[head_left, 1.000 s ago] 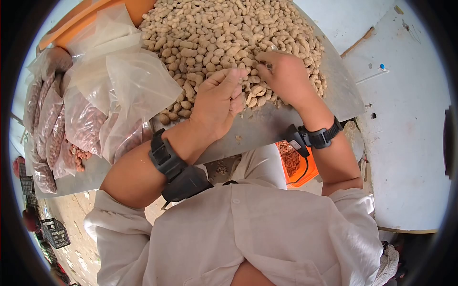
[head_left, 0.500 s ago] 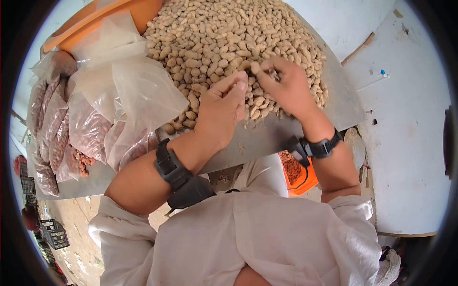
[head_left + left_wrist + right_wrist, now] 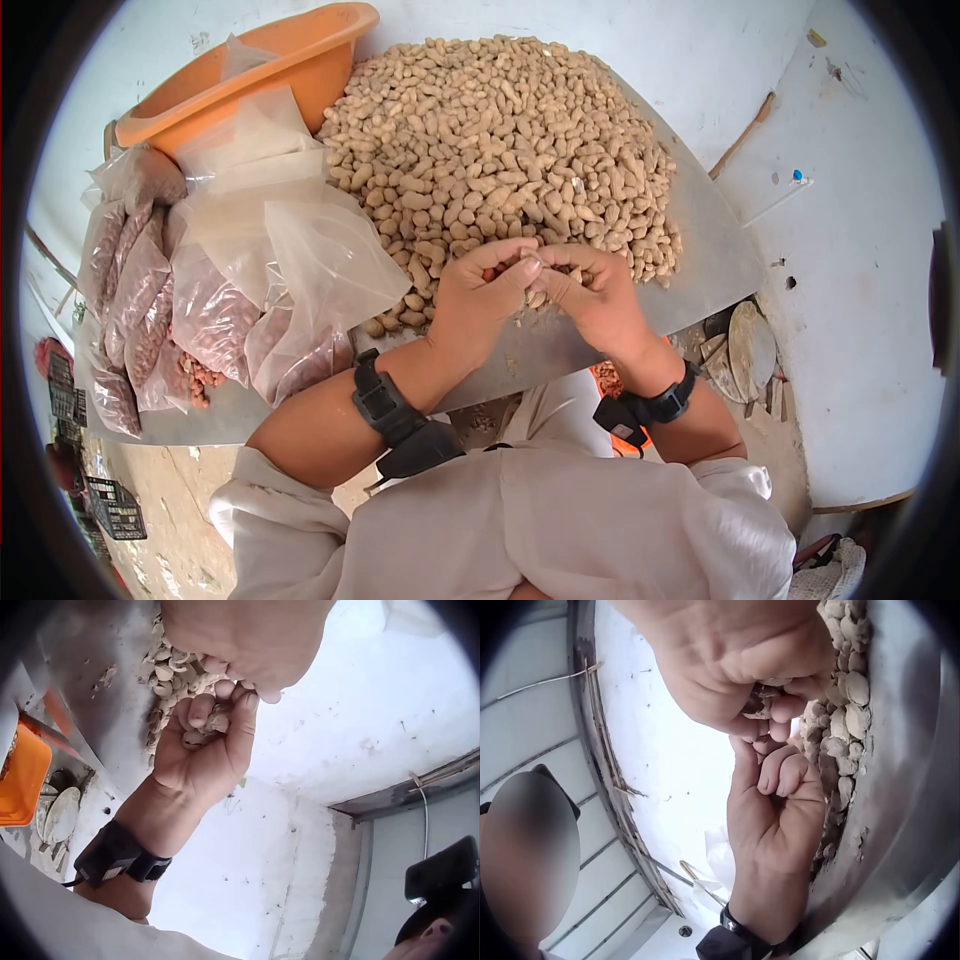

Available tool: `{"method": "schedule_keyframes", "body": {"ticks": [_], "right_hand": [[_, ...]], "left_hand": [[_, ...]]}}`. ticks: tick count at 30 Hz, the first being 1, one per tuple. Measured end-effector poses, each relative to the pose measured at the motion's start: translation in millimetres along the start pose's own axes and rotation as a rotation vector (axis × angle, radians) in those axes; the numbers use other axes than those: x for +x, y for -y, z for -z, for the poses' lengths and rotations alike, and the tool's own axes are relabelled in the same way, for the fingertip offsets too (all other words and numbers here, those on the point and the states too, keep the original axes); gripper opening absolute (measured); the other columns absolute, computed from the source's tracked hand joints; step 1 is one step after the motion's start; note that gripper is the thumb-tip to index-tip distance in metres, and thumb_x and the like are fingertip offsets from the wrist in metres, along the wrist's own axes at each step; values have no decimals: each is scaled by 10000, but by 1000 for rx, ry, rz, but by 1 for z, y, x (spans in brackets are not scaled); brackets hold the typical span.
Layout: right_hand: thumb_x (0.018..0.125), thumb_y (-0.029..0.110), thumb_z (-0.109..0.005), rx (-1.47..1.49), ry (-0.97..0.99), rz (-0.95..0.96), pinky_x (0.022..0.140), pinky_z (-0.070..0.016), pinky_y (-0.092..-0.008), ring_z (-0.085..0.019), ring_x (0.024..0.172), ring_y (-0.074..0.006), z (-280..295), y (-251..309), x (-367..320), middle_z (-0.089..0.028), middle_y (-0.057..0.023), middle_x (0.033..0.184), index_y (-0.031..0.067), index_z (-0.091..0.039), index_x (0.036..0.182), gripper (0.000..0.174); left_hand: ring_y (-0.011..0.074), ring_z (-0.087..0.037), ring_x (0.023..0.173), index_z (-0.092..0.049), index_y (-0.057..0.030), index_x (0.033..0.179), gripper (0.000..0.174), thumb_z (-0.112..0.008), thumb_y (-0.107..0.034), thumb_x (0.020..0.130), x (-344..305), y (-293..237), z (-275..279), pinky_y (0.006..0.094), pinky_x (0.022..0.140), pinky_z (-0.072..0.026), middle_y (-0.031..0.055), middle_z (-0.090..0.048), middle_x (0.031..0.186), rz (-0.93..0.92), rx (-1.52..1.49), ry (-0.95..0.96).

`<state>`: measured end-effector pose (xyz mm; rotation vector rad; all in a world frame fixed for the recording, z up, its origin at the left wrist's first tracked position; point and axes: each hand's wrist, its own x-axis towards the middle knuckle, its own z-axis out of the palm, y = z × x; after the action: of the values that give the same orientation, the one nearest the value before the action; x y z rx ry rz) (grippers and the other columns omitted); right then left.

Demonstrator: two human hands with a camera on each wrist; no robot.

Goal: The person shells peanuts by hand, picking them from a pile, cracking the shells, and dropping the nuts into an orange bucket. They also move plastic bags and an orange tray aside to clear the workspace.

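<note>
In the head view my left hand [image 3: 478, 305] and right hand [image 3: 605, 305] meet at the fingertips near the front edge of the peanut heap [image 3: 500, 150]. Both pinch a peanut [image 3: 531, 259] between thumbs and index fingers. A reddish kernel [image 3: 488, 274] shows in the curl of the left hand. More pieces of peanut and shell [image 3: 217, 720] lie within the curled right fingers in the left wrist view. The left hand's other fingers [image 3: 778, 771] fold toward its palm in the right wrist view.
Clear plastic bags [image 3: 220, 310] of reddish kernels lie on the metal table [image 3: 700, 275] at left, beside loose kernels [image 3: 200, 380]. Behind them stands an orange basin [image 3: 330, 60]. An orange container [image 3: 24, 780] is below the table edge. A white wall [image 3: 860, 250] borders the right.
The right hand has left the heap and come in to meet the left fingertips at a peanut. The head view has shifted, showing both hands and heap lower in the picture.
</note>
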<state>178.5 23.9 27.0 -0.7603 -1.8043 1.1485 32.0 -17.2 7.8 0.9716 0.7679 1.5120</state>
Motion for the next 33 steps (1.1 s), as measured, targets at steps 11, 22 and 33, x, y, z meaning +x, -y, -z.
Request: {"method": "schedule_keyframes", "body": {"ticks": [11,22,33], "right_hand": [[788,41,-609,-210,-87,217,599,-453,-263,-574,626,-165,-8,0,-7,-632,-111,722,-12,-634,867,98],[836,87,-561,437,-128,-109,482,-366,-200,-488,551,-84,-19,-14,-8,-569,-43,648,-31,-635,838,139],[867,169,-564,923,-77,-341,469,-375,-202,-501,575,-99,-19,-15,-6,-564,-48,708,15,-592,890,158]], "left_hand": [[33,-465,642,-586,1,979,205,-585,-170,867,1,5,5,181,564,-381,-9,-569,786,-153,255,22],[47,-497,657,-583,31,945,161,-502,-98,891,-1,1,0,194,569,-417,10,-574,748,-74,76,19],[58,-485,654,-558,17,1050,205,-470,-113,918,1,11,0,182,522,-380,43,-570,829,-45,-147,-2]]}}
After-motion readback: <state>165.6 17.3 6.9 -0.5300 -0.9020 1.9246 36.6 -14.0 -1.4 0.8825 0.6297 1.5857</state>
